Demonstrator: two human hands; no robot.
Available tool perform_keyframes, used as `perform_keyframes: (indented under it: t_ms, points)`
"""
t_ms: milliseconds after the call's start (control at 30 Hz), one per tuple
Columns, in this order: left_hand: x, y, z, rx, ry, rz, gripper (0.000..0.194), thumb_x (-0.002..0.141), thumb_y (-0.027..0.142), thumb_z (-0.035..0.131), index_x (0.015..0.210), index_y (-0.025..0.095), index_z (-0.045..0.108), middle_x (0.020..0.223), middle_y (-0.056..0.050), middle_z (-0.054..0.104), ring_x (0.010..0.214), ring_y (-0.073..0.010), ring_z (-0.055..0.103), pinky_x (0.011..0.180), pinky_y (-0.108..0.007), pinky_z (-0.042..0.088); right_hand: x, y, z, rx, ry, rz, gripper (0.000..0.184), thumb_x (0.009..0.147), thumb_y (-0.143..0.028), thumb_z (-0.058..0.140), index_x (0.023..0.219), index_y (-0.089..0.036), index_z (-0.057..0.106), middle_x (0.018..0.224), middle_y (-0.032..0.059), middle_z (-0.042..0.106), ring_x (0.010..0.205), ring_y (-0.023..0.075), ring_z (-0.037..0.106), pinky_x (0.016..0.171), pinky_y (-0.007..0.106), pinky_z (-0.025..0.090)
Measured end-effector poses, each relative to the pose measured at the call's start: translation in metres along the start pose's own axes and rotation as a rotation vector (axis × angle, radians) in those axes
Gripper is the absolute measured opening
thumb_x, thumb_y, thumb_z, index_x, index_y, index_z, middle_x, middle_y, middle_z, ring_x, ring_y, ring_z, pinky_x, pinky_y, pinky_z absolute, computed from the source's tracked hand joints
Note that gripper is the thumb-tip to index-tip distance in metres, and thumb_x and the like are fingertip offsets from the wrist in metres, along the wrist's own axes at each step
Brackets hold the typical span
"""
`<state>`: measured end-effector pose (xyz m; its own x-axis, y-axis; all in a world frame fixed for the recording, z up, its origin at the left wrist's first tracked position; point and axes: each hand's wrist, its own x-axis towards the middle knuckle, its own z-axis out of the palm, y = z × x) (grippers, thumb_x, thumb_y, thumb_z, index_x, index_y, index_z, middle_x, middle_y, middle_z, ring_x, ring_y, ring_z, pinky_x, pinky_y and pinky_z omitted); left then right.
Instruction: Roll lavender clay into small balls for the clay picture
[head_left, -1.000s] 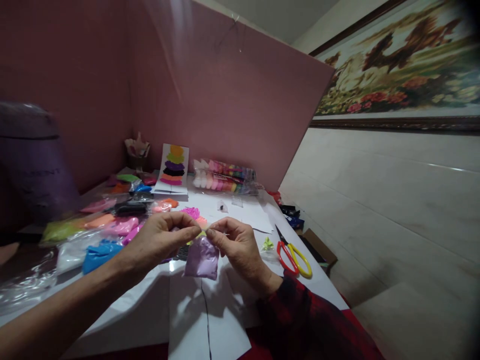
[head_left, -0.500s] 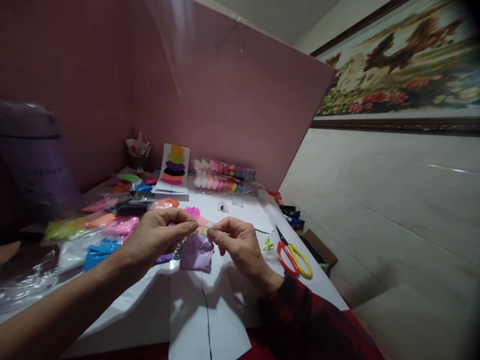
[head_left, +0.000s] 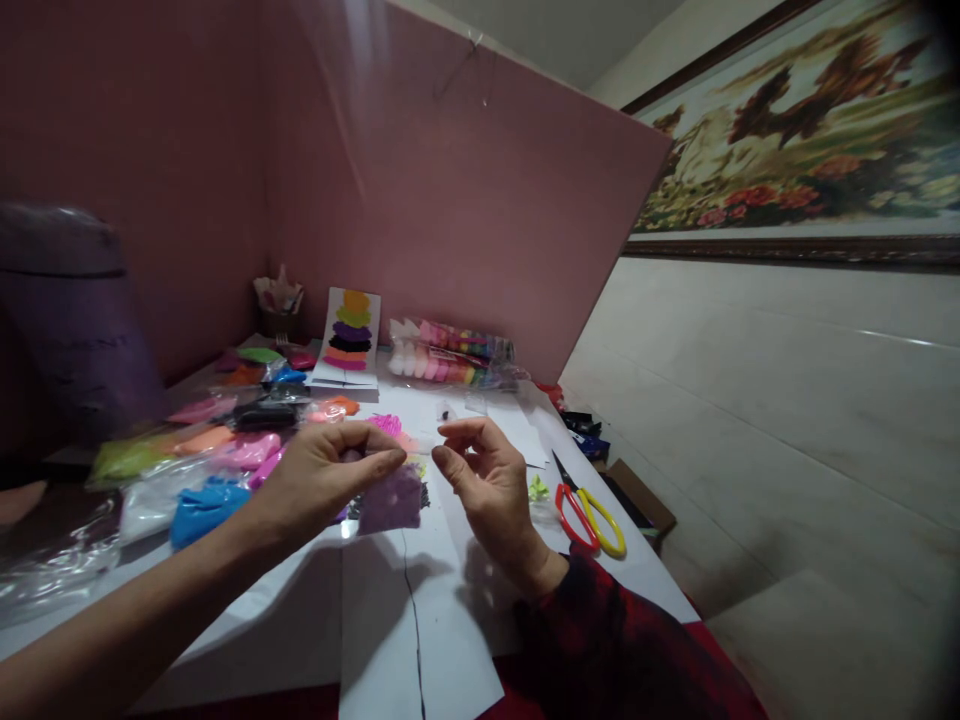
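Note:
From the pinched fingers of my left hand (head_left: 330, 475) hangs a small packet of purple clay (head_left: 390, 500), above the white paper. My right hand (head_left: 487, 490) is just to the right of it, thumb and fingers apart, holding nothing that I can see. Below and behind the packet lies a sheet of paper (head_left: 442, 640) with a dark line drawn down it. Pink clay (head_left: 385, 424) shows past my left fingertips, with bits of yellow and black partly hidden by the packet.
Many coloured clay packets, such as a blue one (head_left: 206, 510), crowd the left side. Red and yellow scissors (head_left: 589, 515) lie on the right beside a yellow-green lump (head_left: 538, 488). A card with coloured bands (head_left: 349, 340) stands at the back, near bagged clay (head_left: 450, 355).
My right hand has let go of the packet's top edge and moved slightly right, its fingers opening. The packet now hangs from my left hand alone.

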<state>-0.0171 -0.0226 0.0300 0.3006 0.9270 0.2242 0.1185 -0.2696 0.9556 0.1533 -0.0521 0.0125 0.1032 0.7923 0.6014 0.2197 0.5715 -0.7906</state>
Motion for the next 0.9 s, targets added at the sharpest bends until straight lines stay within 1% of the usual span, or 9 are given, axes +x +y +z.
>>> perform_keyframes:
  t_ms: [67, 133, 233, 367, 533, 767, 900]
  points:
    - [-0.0004, -0.0001, 0.0000, 0.062, -0.007, 0.062, 0.019, 0.071, 0.033, 0.067, 0.068, 0.015, 0.068, 0.061, 0.000, 0.058, 0.055, -0.0114, 0.047, 0.050, -0.023, 0.036, -0.0028, -0.0022, -0.0011, -0.129, -0.017, -0.152, 0.011, 0.082, -0.020, 0.062, 0.093, -0.020, 0.061, 0.088, 0.0026, 0.055, 0.075, 0.0136, 0.053, 0.061, 0.025, 0.046]
    - [-0.0011, -0.0004, 0.0002, 0.102, -0.011, 0.092, 0.019, 0.074, 0.033, 0.065, 0.071, 0.015, 0.069, 0.065, -0.001, 0.061, 0.059, -0.0124, 0.049, 0.053, -0.023, 0.037, -0.0057, -0.0034, -0.0020, -0.247, -0.061, -0.275, 0.015, 0.083, -0.015, 0.059, 0.096, -0.021, 0.062, 0.092, 0.0042, 0.054, 0.079, 0.0150, 0.053, 0.061, 0.026, 0.046]
    - [-0.0015, -0.0014, 0.0003, 0.123, -0.006, 0.113, 0.019, 0.075, 0.033, 0.064, 0.073, 0.015, 0.070, 0.069, -0.002, 0.063, 0.063, -0.0137, 0.052, 0.055, -0.024, 0.039, -0.0082, -0.0030, -0.0027, -0.351, -0.090, -0.371, 0.023, 0.083, -0.009, 0.055, 0.102, -0.021, 0.061, 0.094, 0.0057, 0.054, 0.085, 0.0175, 0.055, 0.063, 0.028, 0.048]
    - [-0.0005, -0.0024, 0.0003, 0.126, -0.007, 0.140, 0.018, 0.076, 0.032, 0.064, 0.076, 0.016, 0.071, 0.069, -0.002, 0.065, 0.064, -0.0144, 0.053, 0.057, -0.025, 0.040, -0.0084, -0.0012, -0.0032, -0.424, -0.082, -0.370, 0.031, 0.083, -0.008, 0.054, 0.110, -0.022, 0.059, 0.097, 0.0064, 0.055, 0.089, 0.0192, 0.055, 0.067, 0.031, 0.050]
    - [-0.0011, -0.0010, 0.0003, 0.125, 0.010, 0.119, 0.018, 0.074, 0.032, 0.064, 0.073, 0.015, 0.070, 0.069, -0.003, 0.064, 0.063, -0.0139, 0.052, 0.055, -0.025, 0.040, -0.0086, -0.0013, -0.0034, -0.467, -0.106, -0.378, 0.027, 0.084, -0.010, 0.052, 0.106, -0.022, 0.061, 0.096, 0.0066, 0.054, 0.088, 0.0197, 0.054, 0.065, 0.031, 0.051]
    - [-0.0016, -0.0013, 0.0006, 0.101, -0.011, 0.104, 0.018, 0.075, 0.032, 0.064, 0.075, 0.015, 0.070, 0.068, -0.002, 0.062, 0.060, -0.0127, 0.051, 0.054, -0.024, 0.038, -0.0092, 0.0007, -0.0035, -0.493, -0.128, -0.372, 0.027, 0.085, -0.012, 0.051, 0.108, -0.022, 0.060, 0.097, 0.0070, 0.054, 0.087, 0.0193, 0.055, 0.062, 0.029, 0.052]
    - [-0.0014, -0.0003, 0.0003, 0.112, 0.000, 0.097, 0.018, 0.074, 0.032, 0.064, 0.072, 0.015, 0.070, 0.065, -0.001, 0.060, 0.059, -0.0127, 0.050, 0.052, -0.024, 0.037, -0.0098, -0.0003, -0.0041, -0.464, -0.131, -0.389, 0.025, 0.083, -0.009, 0.052, 0.101, -0.023, 0.062, 0.096, 0.0059, 0.053, 0.086, 0.0183, 0.055, 0.064, 0.029, 0.052]
